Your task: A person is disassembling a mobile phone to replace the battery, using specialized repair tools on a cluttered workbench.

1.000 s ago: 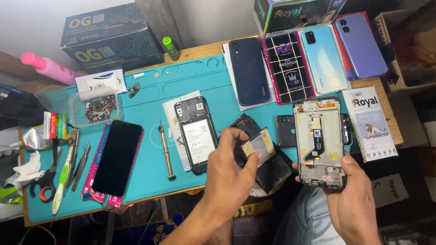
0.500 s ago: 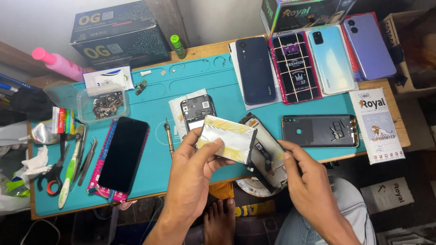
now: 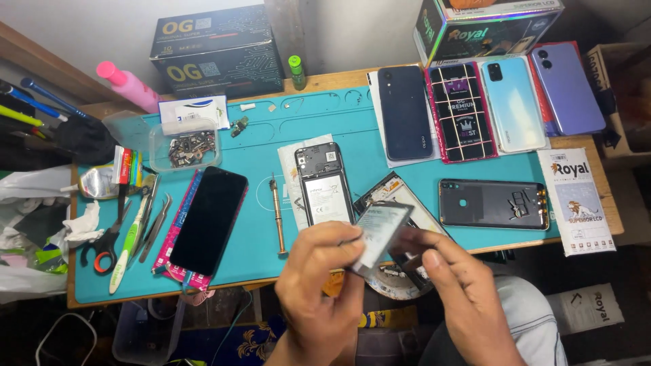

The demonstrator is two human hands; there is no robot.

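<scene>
Spread across a teal silicone mat (image 3: 325, 115) on the wooden worktop (image 3: 339, 76): an opened black phone (image 3: 323, 183), a dark glass screen panel (image 3: 208, 220), a brass-handled screwdriver (image 3: 277, 215), a clear plastic tray of screws (image 3: 184, 146), red-handled scissors (image 3: 105, 247). Lined along the far edge, four phones, navy (image 3: 404, 112) to lilac (image 3: 567, 88).

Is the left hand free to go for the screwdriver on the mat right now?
Probably not at once: the left hand is pinching the phone battery together with the right hand. The screwdriver lies uncovered on the mat just above it.
</scene>
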